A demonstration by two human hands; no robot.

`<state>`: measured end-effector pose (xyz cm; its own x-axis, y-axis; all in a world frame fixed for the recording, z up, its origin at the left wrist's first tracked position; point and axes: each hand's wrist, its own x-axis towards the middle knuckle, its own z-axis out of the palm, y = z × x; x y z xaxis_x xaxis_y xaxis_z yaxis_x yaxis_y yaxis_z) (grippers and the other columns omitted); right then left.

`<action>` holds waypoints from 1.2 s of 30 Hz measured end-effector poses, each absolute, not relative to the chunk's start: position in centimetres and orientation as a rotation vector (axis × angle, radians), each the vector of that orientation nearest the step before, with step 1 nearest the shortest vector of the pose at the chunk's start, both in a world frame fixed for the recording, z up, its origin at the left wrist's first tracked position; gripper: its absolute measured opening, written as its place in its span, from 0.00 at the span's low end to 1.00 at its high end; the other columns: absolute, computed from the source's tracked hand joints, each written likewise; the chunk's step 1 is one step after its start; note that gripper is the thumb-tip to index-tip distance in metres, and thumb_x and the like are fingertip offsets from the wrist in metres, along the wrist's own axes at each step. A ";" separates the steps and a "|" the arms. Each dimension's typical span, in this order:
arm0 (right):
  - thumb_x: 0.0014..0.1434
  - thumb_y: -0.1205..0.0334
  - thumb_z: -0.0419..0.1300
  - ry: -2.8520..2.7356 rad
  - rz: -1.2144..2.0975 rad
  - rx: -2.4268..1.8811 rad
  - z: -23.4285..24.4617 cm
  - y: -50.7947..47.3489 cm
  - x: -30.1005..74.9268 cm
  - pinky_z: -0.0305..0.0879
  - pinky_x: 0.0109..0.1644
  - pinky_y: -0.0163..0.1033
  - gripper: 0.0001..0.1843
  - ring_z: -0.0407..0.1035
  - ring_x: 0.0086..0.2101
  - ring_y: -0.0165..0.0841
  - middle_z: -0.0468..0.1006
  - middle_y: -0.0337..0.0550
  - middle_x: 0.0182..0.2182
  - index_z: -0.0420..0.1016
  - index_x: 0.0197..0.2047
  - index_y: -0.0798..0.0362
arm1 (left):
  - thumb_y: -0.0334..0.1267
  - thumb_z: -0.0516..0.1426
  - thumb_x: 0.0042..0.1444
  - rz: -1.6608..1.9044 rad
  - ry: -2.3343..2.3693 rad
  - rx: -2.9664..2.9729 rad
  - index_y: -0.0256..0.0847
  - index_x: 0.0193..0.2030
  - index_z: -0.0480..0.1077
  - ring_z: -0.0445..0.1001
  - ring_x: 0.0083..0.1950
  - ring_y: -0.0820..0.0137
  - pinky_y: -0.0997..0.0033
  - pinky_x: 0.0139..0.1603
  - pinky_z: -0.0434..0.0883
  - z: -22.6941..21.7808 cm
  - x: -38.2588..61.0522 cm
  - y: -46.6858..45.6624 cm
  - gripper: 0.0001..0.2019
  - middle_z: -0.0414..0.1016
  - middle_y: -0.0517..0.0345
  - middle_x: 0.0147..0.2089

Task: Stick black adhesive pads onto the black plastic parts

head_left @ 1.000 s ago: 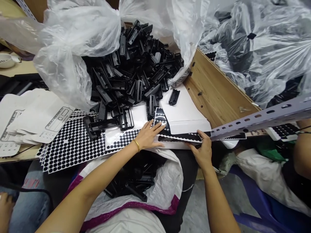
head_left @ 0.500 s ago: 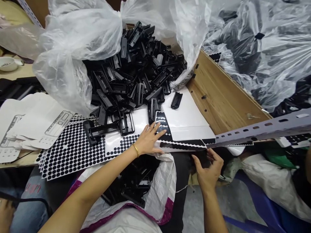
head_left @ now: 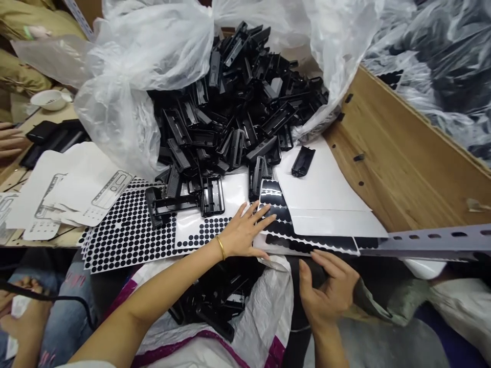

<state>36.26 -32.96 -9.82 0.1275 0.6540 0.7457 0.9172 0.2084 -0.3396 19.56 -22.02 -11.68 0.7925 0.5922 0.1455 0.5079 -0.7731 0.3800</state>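
Cards, toward the surface's left edge: device drawing printed; finer print too small to be read. Dot sheets: laid along the front edge. Left hand: spread wide, kept palm down on the left end of the black sheet, front edge. Right hand: empty, thumb and fingers parted, moved from the sheet's right corner to its near side; contact cannot be told. Sheet apparently steadied by the left hand alone.
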 end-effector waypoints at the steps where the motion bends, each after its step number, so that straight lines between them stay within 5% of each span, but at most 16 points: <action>1: 0.55 0.69 0.61 -1.655 -0.342 -1.479 -9.5 -32.6 35.5 0.64 0.42 0.44 0.11 0.69 0.38 0.37 0.73 0.44 0.35 0.68 0.42 0.53 | 0.66 0.54 0.43 0.408 0.832 2.663 0.38 0.67 0.48 0.43 0.70 0.51 0.47 0.66 0.43 -11.4 19.2 -22.1 0.48 0.47 0.41 0.70; 6: 0.56 0.73 0.57 -1.775 -0.071 -1.280 -9.1 -30.8 31.9 0.66 0.38 0.40 0.10 0.70 0.34 0.33 0.74 0.42 0.32 0.68 0.40 0.52 | 0.46 0.49 0.58 0.711 1.413 2.412 0.36 0.59 0.59 0.65 0.57 0.59 0.57 0.58 0.61 -9.2 16.8 -21.0 0.24 0.67 0.41 0.57; 10: 0.60 0.69 0.52 -1.798 0.262 -1.440 -9.9 -29.7 28.9 0.67 0.32 0.36 0.07 0.71 0.30 0.32 0.76 0.43 0.30 0.69 0.40 0.53 | 0.41 0.52 0.57 0.380 1.988 2.110 0.31 0.45 0.67 0.71 0.46 0.54 0.59 0.42 0.67 -8.3 15.9 -18.0 0.15 0.73 0.38 0.42; 13: 0.63 0.66 0.47 -1.866 0.400 -1.668 -10.7 -29.2 27.0 0.67 0.32 0.37 0.10 0.74 0.31 0.35 0.78 0.47 0.33 0.69 0.41 0.54 | 0.37 0.51 0.58 0.299 1.949 2.073 0.36 0.38 0.67 0.73 0.37 0.59 0.64 0.36 0.67 -8.0 15.3 -17.2 0.08 0.74 0.47 0.34; 16: 0.63 0.65 0.46 -1.905 0.417 -1.948 -11.4 -28.5 25.8 0.63 0.29 0.37 0.12 0.74 0.29 0.37 0.79 0.50 0.33 0.69 0.43 0.55 | 0.39 0.50 0.59 0.684 1.744 2.028 0.40 0.29 0.64 0.70 0.34 0.66 0.67 0.37 0.66 -8.3 14.0 -18.8 0.09 0.70 0.55 0.30; 20: 0.62 0.63 0.50 -1.909 0.411 -2.088 -11.9 -27.3 25.5 0.56 0.24 0.35 0.08 0.71 0.22 0.36 0.78 0.47 0.26 0.69 0.40 0.54 | 0.44 0.51 0.58 1.128 1.414 1.561 0.40 0.24 0.60 0.70 0.40 0.69 0.69 0.42 0.66 -9.4 12.5 -22.8 0.14 0.71 0.54 0.40; 25: 0.59 0.60 0.52 -1.585 0.749 -1.761 -11.1 -28.0 26.1 0.55 0.24 0.34 0.06 0.64 0.20 0.30 0.71 0.37 0.20 0.66 0.33 0.51 | 0.51 0.56 0.53 1.014 1.056 0.672 0.41 0.35 0.63 0.74 0.36 0.70 0.69 0.40 0.69 -10.4 13.0 -26.0 0.15 0.75 0.57 0.35; 29: 0.59 0.56 0.52 -1.215 1.145 -1.478 -10.0 -29.7 26.0 0.55 0.23 0.32 0.09 0.61 0.21 0.27 0.67 0.34 0.20 0.64 0.32 0.51 | 0.49 0.61 0.49 0.965 0.977 0.509 0.40 0.37 0.66 0.72 0.32 0.74 0.75 0.35 0.68 -10.3 14.0 -27.1 0.16 0.73 0.61 0.32; 36: 0.58 0.58 0.53 -1.171 1.118 -1.483 -9.8 -30.5 25.5 0.55 0.24 0.32 0.09 0.58 0.21 0.26 0.62 0.32 0.19 0.64 0.29 0.52 | 0.47 0.59 0.51 0.963 0.934 0.479 0.40 0.37 0.66 0.69 0.32 0.76 0.76 0.36 0.66 -9.5 14.7 -28.5 0.13 0.70 0.63 0.31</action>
<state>25.50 -30.54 -9.84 0.1381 0.9840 -0.1125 0.1583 -0.1341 -0.9782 14.67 -28.45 -9.50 0.2421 0.8571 -0.4548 -0.4803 0.5131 0.7113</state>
